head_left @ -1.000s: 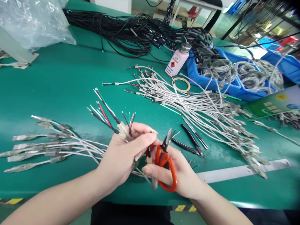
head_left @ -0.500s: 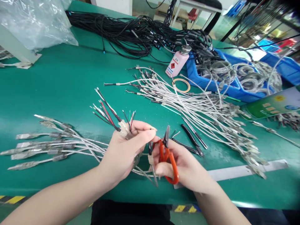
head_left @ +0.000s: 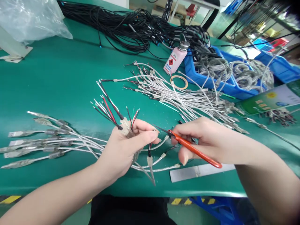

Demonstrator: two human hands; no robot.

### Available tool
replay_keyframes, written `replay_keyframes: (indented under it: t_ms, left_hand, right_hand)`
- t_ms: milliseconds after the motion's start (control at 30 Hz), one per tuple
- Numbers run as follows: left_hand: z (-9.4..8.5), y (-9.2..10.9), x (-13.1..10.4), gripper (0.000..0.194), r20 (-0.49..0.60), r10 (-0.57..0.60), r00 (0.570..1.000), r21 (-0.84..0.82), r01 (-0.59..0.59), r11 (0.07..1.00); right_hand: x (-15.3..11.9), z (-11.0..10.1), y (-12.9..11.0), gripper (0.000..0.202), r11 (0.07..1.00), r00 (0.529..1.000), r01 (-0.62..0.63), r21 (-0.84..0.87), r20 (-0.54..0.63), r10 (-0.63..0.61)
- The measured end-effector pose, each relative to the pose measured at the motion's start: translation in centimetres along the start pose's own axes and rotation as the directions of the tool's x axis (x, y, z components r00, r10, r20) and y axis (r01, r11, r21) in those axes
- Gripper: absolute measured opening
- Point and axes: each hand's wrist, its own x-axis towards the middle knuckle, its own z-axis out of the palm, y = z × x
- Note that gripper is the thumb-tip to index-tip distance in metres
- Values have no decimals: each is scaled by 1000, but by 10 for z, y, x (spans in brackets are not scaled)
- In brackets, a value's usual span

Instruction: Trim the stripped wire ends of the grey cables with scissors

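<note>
USB plugs (head_left: 14, 134) at your left hand's 9 o'clock. Left hand (head_left: 126, 143): thumb and index pressed together on one cable's wires (head_left: 150, 146), other fingers curled round the cables (head_left: 126, 127), more wire ends fanned at 11. Bottle (head_left: 175, 59) at 1: red flame diamond, small text unreadable. Right hand (head_left: 208, 137): half-curled on red scissors (head_left: 197, 150), tips at 10, near your left thumb; can't tell blade gap. Can (head_left: 269, 100) at its 2: yellow flower-like print, lettering blurred.
</note>
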Motion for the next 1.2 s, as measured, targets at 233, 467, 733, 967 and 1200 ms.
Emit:
replay_keyframes:
  t_ms: [233, 467, 733, 967, 1200]
  left_hand:
    - [-1, 2, -4, 13, 31, -44, 999, -33, 45, 998]
    - [-3, 1, -5, 13, 58, -54, 997, -36, 56, 998]
    - [-2, 2, -4, 13, 59, -73, 996, -52, 76, 996]
    - [-2, 2, -4, 13, 65, -68, 996, -44, 71, 997]
    - [-3, 2, -3, 14, 72, -62, 995, -31, 64, 997]
  right_hand:
    - [-1, -12, -15, 34, 995, 987, -97, 19, 132, 94]
    - [-6, -16, -19, 37, 995, 990, -77, -67, 112, 85]
    - [-8, -15, -15, 38, 996, 998, -31, -82, 59, 36]
    - [-6, -15, -18, 36, 997, 992, -60, -52, 105, 65]
    - [-7, -15, -15, 38, 998, 996, -13, -59, 85, 18]
